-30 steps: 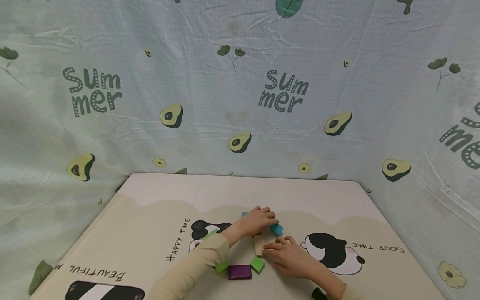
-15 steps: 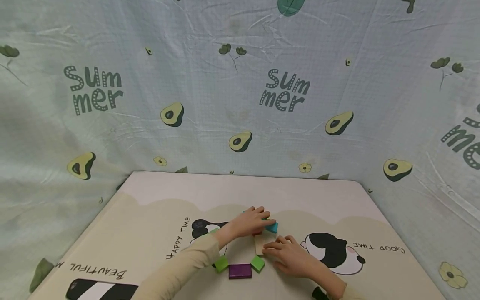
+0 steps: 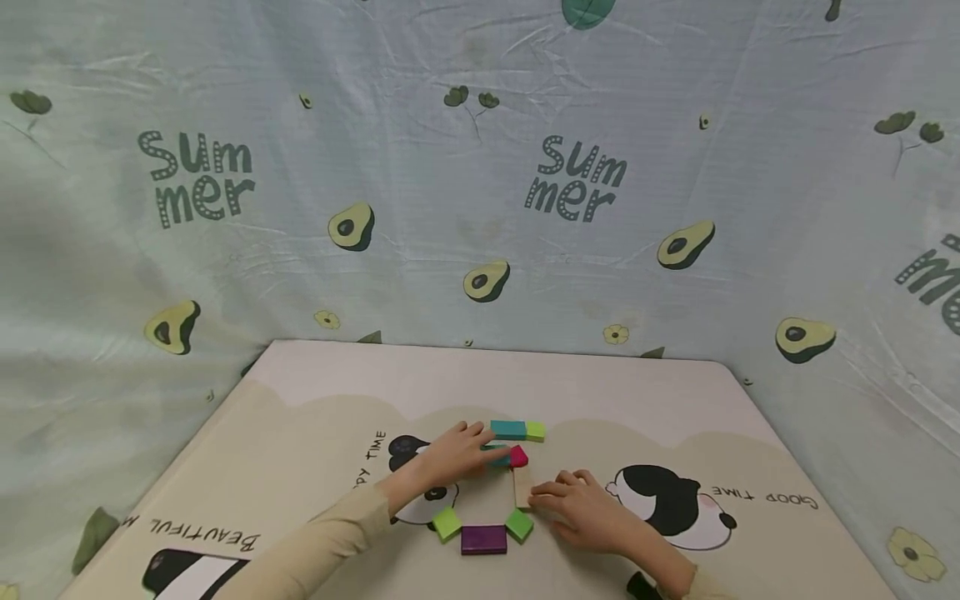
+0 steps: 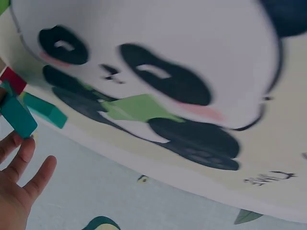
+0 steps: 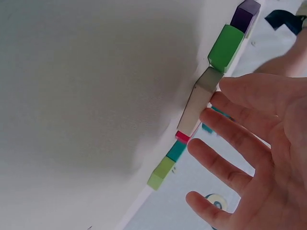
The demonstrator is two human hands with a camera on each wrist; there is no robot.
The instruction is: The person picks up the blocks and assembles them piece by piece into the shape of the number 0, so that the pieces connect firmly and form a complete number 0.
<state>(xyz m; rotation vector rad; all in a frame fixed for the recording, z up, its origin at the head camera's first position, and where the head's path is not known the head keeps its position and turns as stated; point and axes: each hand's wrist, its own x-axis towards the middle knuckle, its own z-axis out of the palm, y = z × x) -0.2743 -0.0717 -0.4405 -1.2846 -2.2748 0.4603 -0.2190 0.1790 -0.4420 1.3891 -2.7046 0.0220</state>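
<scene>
My left hand (image 3: 453,457) pinches a teal block (image 4: 18,117) at its fingertips, just left of a red block (image 3: 519,456); whether the two touch is unclear. My right hand (image 3: 588,510) lies with fingers spread at the right side of a plain wooden block (image 3: 522,488), its fingertips against or very near it. The red block sits at the wooden block's far end. Behind them, a second teal block (image 3: 508,430) lies end to end with a yellow-green block (image 3: 535,431). Nearer, a purple block (image 3: 483,540) stands between two green blocks (image 3: 447,524).
A table mat (image 3: 600,400) printed with pandas and a dog covers the tabletop. Patterned fabric (image 3: 420,167) hangs behind the table and along its sides. A dark object (image 3: 642,586) lies partly under the right forearm.
My left hand has moved left with the teal block, from right of the wooden block to left of the red one. The rear blocks now show. My right hand stays in place.
</scene>
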